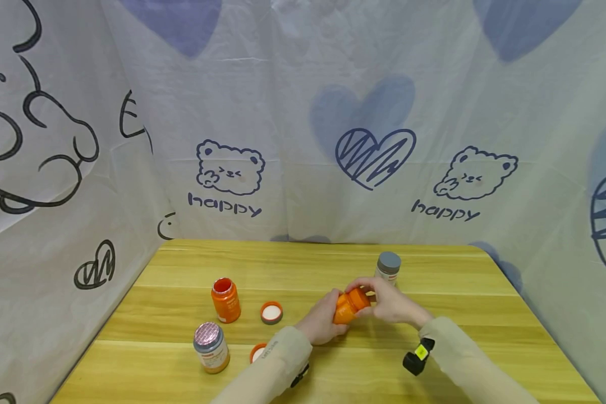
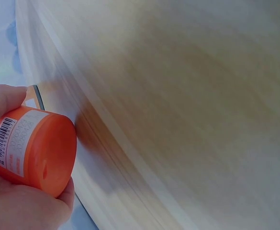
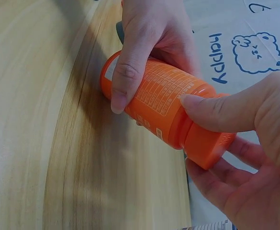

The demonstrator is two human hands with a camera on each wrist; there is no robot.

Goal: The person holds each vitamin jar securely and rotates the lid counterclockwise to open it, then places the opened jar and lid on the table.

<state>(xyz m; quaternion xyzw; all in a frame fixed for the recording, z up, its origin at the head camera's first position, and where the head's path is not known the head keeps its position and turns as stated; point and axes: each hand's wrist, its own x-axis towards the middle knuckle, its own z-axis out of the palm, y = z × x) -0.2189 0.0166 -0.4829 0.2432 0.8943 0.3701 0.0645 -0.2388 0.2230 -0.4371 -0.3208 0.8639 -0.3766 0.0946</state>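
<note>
An orange plastic bottle [image 1: 344,312] lies tilted between the two hands, held above the wooden table. My left hand [image 1: 322,325] grips its body; in the left wrist view the round base of the bottle [image 2: 56,153] faces the camera, with a barcode label beside it. Around the orange cap [image 3: 207,143] at the other end, my right hand [image 1: 393,303] has its thumb and fingers curled. That thumb lies at the joint between cap and body. The cap sits on the bottle's neck.
On the left stand an uncapped orange bottle [image 1: 226,306] and a bottle with a foil-sealed top [image 1: 212,353]. An upturned cap [image 1: 271,313] lies nearby; another cap [image 1: 256,352] is partly behind the left sleeve. A grey-lidded bottle [image 1: 388,264] stands behind the right hand.
</note>
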